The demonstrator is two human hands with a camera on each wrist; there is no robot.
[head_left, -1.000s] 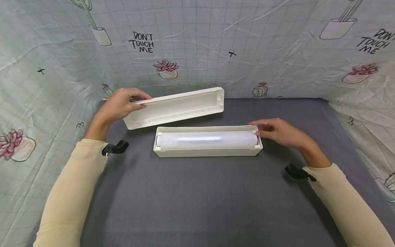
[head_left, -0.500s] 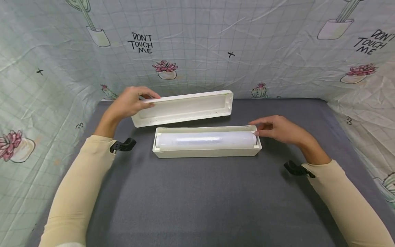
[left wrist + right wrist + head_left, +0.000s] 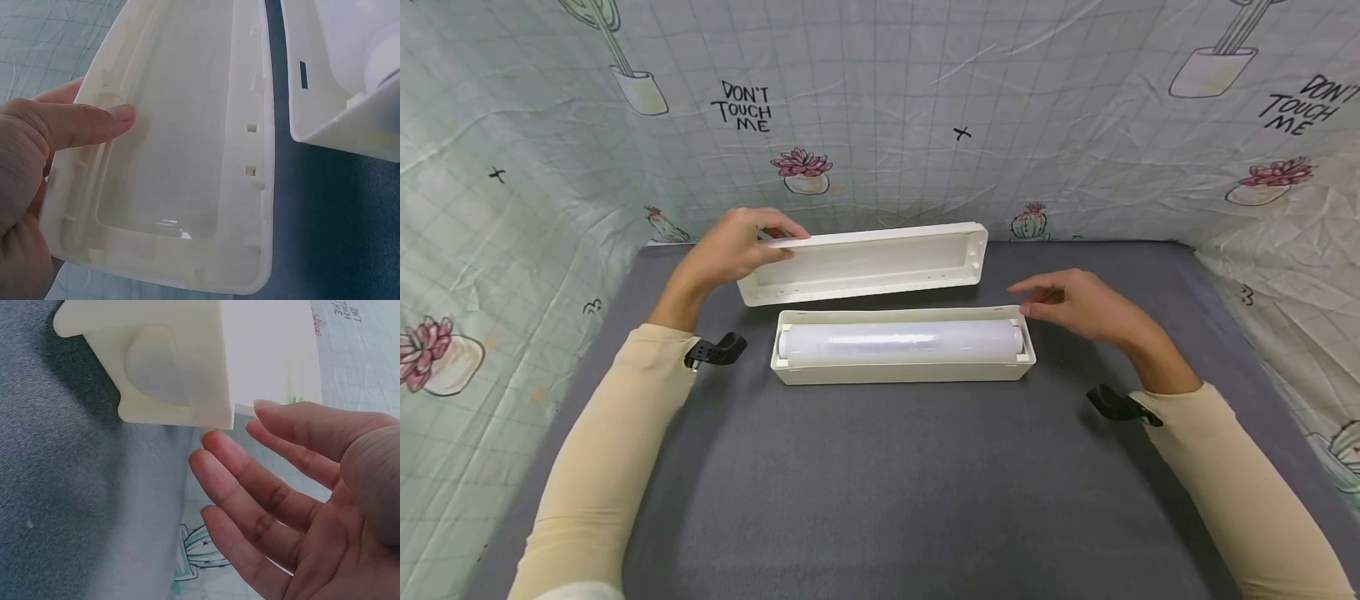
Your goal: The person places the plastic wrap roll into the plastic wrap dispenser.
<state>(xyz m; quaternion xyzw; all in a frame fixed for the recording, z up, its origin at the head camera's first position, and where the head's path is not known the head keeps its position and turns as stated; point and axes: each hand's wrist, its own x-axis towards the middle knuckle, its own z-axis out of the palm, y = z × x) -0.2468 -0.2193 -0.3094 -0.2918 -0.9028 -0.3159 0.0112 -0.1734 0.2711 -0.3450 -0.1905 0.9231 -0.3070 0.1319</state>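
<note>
My left hand [image 3: 739, 246] pinches the left part of a long white lid [image 3: 880, 260], thumb on its inner face. The lid is tilted, its hollow side toward me, behind a white box [image 3: 902, 372]. Inside the box lies a roll of clear plastic wrap [image 3: 901, 340]. In the left wrist view the lid [image 3: 169, 156] shows small slots along its edge, and the box [image 3: 306, 112] stands apart from it. My right hand [image 3: 1075, 307] is beside the box's right end, fingers relaxed. In the right wrist view nothing is between the right hand's fingers [image 3: 234, 487].
A dark grey cloth [image 3: 880, 483] covers the table under the box. Behind and at the sides hangs a wrinkled printed sheet [image 3: 880, 108] with plant drawings. Both wrists carry black straps [image 3: 718, 350].
The left hand has carried the lid to the right, behind the box. My right hand has come up off the box's right end, and the box stays in place.
</note>
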